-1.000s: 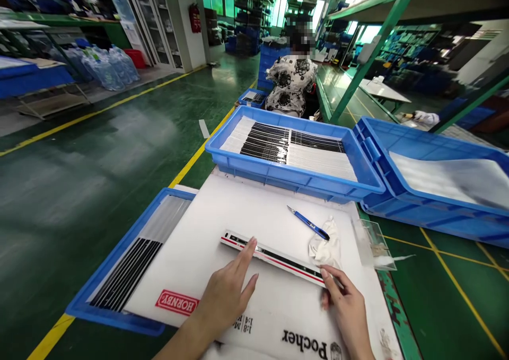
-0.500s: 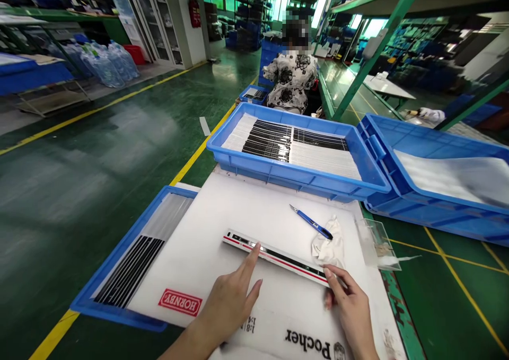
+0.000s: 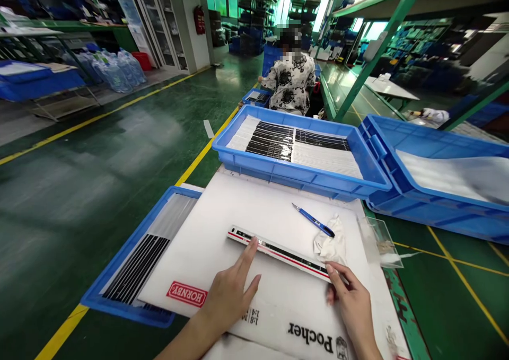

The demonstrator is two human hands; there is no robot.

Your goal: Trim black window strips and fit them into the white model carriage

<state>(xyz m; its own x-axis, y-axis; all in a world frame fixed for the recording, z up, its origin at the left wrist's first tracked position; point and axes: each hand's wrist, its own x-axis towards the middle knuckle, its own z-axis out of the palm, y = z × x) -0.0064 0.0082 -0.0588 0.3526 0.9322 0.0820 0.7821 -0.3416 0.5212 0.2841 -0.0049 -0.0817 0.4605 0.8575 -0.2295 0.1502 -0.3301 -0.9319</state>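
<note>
A long, thin model train carriage side (image 3: 286,254), white with a dark window band and a red stripe, lies slantwise above a white foam sheet (image 3: 222,206). My right hand (image 3: 352,296) pinches its right end between thumb and fingers. Toward the other end, the stretched index fingertip of my left hand (image 3: 234,286) touches the window band. The left thumb stands apart and grips nothing. Beyond the carriage side, a blue craft knife (image 3: 313,220) rests partly on a crumpled white cloth (image 3: 332,246).
A large blue tray (image 3: 270,172) of stacked dark and white strips stands behind the foam. Another blue tray (image 3: 127,315) with strips sits lower left. At right are stacked blue bins (image 3: 429,214) and a clear plastic box (image 3: 384,243). A person (image 3: 292,81) sits ahead, facing away.
My left index fingertip has slid slightly toward the left end of the carriage side. My right hand keeps its hold. The whole view has shifted a little.
</note>
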